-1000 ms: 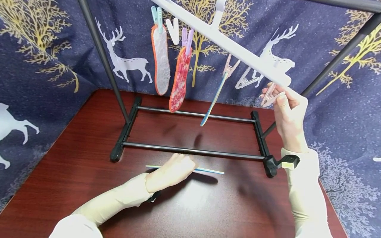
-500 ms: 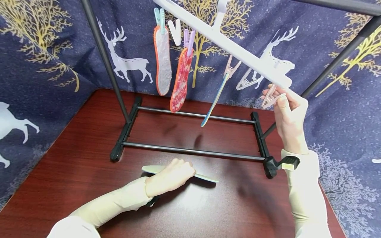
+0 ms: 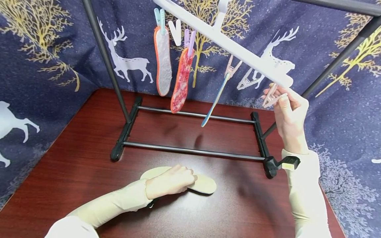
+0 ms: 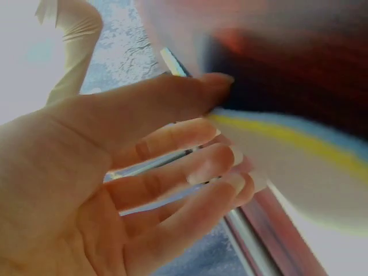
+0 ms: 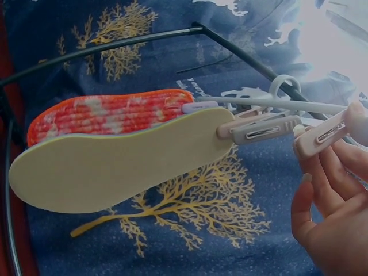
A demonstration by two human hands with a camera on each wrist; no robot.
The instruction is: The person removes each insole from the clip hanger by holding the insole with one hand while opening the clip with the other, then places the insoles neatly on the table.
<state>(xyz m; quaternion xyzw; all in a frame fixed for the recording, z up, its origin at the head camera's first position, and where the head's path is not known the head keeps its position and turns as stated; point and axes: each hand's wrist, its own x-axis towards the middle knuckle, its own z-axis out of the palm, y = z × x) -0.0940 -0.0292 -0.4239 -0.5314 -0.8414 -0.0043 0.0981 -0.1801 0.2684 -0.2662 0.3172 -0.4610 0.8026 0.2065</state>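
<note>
My left hand point(image 3: 171, 181) pinches a cream insole point(image 3: 205, 184) by its middle, low over the table; in the left wrist view its edge shows yellow and blue layers. My right hand point(image 3: 290, 112) holds a pale pink clothespin point(image 3: 270, 98) at the right end of the white hanger point(image 3: 247, 56). Left of that clothespin hangs a light grey one point(image 5: 267, 129) with nothing in it. Another cream insole point(image 5: 126, 161) hangs from a pinkish clothespin point(image 3: 230, 69). Farther left, a red-and-white insole point(image 3: 181, 81) hangs from a purple clothespin point(image 3: 189, 41) and a grey insole point(image 3: 163, 64) from a mint one.
A white clothespin point(image 3: 175, 32) hangs between the two left insoles. The hanger slopes down to the right inside a black rack, whose base bar point(image 3: 196, 153) crosses the dark red table point(image 3: 89, 148). A navy cloth point(image 3: 77, 59) with deer and trees stands behind.
The insole in my left hand has turned from edge-on to showing its flat cream face, its right end swinging toward me. My right hand stays at the clothespin.
</note>
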